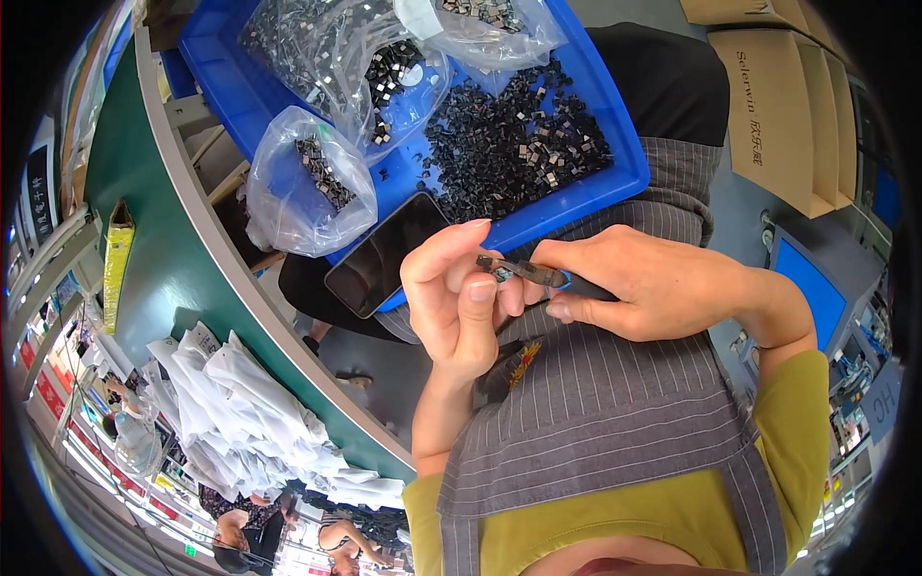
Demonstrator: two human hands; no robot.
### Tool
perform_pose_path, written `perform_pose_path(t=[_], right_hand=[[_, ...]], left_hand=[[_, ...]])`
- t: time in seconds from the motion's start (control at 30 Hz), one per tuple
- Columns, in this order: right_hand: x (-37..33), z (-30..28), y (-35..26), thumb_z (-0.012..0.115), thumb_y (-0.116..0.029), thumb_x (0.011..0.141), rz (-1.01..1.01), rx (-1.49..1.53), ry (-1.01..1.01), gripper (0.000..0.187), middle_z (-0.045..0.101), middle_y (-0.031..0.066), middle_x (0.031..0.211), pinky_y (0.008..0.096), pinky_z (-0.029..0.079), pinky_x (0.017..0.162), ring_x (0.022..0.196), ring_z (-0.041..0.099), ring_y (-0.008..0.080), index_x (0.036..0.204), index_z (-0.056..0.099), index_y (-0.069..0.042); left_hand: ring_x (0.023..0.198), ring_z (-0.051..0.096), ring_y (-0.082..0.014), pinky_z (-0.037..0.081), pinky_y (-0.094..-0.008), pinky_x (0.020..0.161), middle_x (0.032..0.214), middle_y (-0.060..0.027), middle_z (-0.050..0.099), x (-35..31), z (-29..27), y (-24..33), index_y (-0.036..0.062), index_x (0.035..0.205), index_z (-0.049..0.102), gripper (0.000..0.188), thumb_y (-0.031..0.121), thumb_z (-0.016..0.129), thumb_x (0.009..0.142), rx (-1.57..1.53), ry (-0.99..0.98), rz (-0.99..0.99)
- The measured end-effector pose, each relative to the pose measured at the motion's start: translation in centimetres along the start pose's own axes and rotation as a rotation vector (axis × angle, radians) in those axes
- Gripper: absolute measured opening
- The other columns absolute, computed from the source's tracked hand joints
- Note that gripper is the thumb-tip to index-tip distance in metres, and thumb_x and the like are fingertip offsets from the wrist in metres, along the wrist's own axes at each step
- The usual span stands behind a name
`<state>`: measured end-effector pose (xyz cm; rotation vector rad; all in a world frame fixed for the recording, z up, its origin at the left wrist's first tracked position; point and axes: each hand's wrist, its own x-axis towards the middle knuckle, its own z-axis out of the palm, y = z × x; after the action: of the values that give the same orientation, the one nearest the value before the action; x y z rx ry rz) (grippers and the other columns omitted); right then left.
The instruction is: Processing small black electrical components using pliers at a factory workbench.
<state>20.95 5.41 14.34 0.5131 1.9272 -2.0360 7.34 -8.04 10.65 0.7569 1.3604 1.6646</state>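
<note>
My right hand [653,283] is closed around the dark handles of a pair of pliers [538,274]; the metal jaws point left. In front of my lap my left hand [456,302] pinches a tiny dark part [488,263] between thumb and fingers, right at the jaws' tips. Its exact kind is too small to make out. Beyond my hands a blue tray [629,178] rests across my lap. Loose small black pieces [480,144], some with shiny metal faces, are heaped in it. A black phone [370,269] lies at the tray's near left corner, beside my left hand.
Clear plastic bags [331,58] of small parts lie in the tray, and another open bag [312,182] sits at its left side. A green table [230,317] on the left carries white bags [240,408]. Cardboard boxes [778,115] stand at the far right. Other people [240,538] are at lower left.
</note>
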Motion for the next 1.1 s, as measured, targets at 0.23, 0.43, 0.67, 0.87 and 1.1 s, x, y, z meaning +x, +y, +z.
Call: perform_pose_path(t=[0.23, 0.43, 0.67, 0.87, 1.1], right_hand=[[-0.1, -0.3, 0.7, 0.049, -0.025, 0.094, 0.017, 0.019, -0.086, 0.032, 0.061, 0.0219, 0.092, 0.0441, 0.044, 0.078, 0.092, 0.057, 0.0387, 0.112, 0.048, 0.001], [0.2, 0.0, 1.1, 0.047, -0.031, 0.095, 0.016, 0.093, -0.085, 0.036, 0.061, 0.02, 0.097, 0.043, 0.043, 0.083, 0.095, 0.056, 0.0376, 0.112, 0.049, 0.0], [0.0, 0.4, 1.5, 0.05, -0.03, 0.094, -0.009, 0.043, -0.037, 0.032, 0.06, 0.0158, 0.086, 0.0404, 0.045, 0.078, 0.084, 0.059, 0.0324, 0.103, 0.051, 0.0], [0.1, 0.0, 0.7, 0.052, -0.027, 0.093, 0.098, 0.556, -0.244, 0.027, 0.054, 0.0077, 0.067, 0.0309, 0.045, 0.064, 0.064, 0.054, 0.0175, 0.097, 0.051, 0.0], [0.7, 2.0, 0.4, 0.052, -0.027, 0.094, -0.081, 0.042, 0.207, 0.025, 0.054, 0.0038, 0.068, 0.0259, 0.044, 0.058, 0.062, 0.054, 0.0107, 0.095, 0.051, -0.001]], left_hand=[[0.05, 0.041, -0.007, 0.036, -0.0205, 0.052, 0.063, -0.0019, 0.046, 0.5, 0.4, 0.4, -0.0042, 0.121, 0.039, 0.037, 0.019, 0.052, 0.095, -0.017, -0.042, -0.016], [0.05, 0.04, -0.0064, 0.034, -0.0204, 0.051, 0.062, -0.0018, 0.047, 0.7, -0.2, 0.7, -0.0044, 0.121, 0.039, 0.037, 0.019, 0.051, 0.096, -0.013, -0.083, -0.084], [0.048, 0.048, -0.0067, 0.035, -0.0193, 0.043, 0.065, -0.0051, 0.058, 0.3, -1.6, 1.5, 0.0012, 0.086, 0.054, 0.027, 0.024, 0.047, 0.098, 0.372, -0.216, -0.189], [0.048, 0.05, -0.0237, 0.039, -0.0312, 0.044, 0.062, -0.0102, 0.052, 0.7, -1.3, -1.1, -0.0029, 0.08, 0.054, 0.012, 0.005, 0.062, 0.084, 0.721, -0.093, 0.501], [0.048, 0.049, -0.017, 0.038, -0.0281, 0.043, 0.063, -0.0097, 0.054, 0.0, -0.5, -0.4, -0.0041, 0.081, 0.054, 0.009, 0.002, 0.054, 0.088, 0.632, 0.046, 0.306]])
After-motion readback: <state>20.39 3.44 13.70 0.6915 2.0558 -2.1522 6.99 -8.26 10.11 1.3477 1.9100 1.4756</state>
